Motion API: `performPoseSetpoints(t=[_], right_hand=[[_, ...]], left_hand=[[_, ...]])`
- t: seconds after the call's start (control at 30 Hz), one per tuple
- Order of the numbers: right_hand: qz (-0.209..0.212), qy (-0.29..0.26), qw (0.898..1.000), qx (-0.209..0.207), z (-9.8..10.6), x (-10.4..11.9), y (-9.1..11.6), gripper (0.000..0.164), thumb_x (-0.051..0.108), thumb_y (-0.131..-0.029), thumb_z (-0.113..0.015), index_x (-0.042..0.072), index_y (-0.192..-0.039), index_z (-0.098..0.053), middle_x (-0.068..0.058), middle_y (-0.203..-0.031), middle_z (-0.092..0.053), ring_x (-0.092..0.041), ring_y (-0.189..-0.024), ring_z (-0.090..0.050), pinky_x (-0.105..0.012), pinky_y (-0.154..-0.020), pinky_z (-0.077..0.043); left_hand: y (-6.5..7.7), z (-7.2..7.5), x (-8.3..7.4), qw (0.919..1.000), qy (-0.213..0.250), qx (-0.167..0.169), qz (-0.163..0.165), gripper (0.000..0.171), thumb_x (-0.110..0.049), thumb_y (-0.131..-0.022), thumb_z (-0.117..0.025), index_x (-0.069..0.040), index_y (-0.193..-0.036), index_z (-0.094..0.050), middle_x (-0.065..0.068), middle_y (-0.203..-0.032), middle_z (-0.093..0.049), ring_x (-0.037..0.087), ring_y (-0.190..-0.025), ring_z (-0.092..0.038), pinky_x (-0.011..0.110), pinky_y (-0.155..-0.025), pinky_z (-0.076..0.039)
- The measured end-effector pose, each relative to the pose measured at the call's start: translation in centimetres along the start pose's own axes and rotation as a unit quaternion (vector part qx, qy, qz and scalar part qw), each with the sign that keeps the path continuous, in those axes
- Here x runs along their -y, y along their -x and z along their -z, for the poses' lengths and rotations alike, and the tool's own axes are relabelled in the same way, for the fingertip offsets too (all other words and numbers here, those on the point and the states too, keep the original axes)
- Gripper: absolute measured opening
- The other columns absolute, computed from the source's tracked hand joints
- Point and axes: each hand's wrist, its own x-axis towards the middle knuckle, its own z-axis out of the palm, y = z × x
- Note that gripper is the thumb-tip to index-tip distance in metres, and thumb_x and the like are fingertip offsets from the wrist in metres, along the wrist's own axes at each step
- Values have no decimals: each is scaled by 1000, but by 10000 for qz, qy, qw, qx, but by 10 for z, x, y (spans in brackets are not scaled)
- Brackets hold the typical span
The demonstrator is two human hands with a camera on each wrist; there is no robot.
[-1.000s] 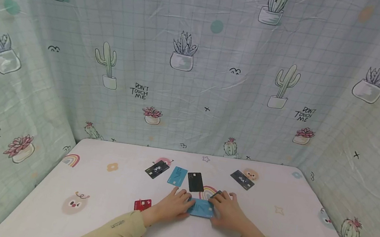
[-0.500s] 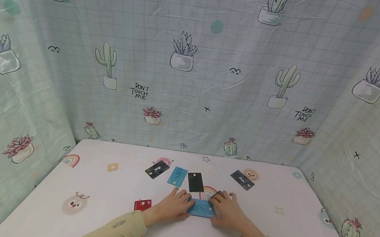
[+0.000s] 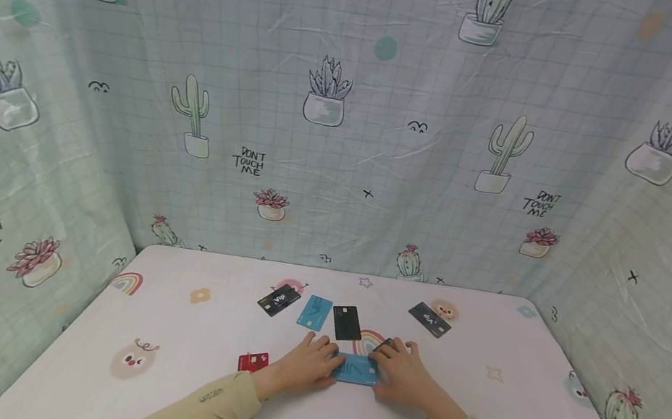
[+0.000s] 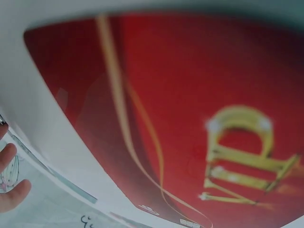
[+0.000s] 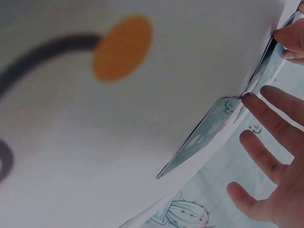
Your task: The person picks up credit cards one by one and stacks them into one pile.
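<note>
A creased, gridded cloth printed with potted cacti hangs around (image 3: 340,144) the smooth white tabletop (image 3: 183,339). There, the right hand (image 3: 404,378) has fingers spread; the left hand (image 3: 299,365) touches too, though I can't tell whether it's pinching. Between them lies a flat, rectangular blue card (image 3: 355,369).

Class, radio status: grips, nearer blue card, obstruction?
Left grip: touching nearer blue card's left end. Right grip: same card, right end. Possibly obstructing: dark card, partly hidden by right grip.
</note>
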Motion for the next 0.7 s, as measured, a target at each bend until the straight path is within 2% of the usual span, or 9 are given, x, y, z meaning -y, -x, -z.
performPoseSetpoints(t=[0.33, 0.7], right_hand=[[-109, -140, 9997, 158, 2, -1, -1, 51, 40, -68, -68, 17, -112, -59, 1, -108, -59, -18, -98, -41, -54, -89, -32], [-61, -188, 9997, 147, 4, -1, -1, 49, 39, -68, -69, 16, -110, -59, 1, -108, -58, -18, -95, -40, -53, -87, -33]], left_hand=[[0, 2, 1, 9999, 79, 106, 16, 47, -46, -86, -51, -20, -126, -48, 0, -118, -55, 17, -106, -47, 41, -93, -42], [0, -1, 5, 10000, 18, -22, -41, 48, -49, -84, -51, -20, -123, -51, -1, -117, -56, 17, -103, -48, 42, -91, -43]])
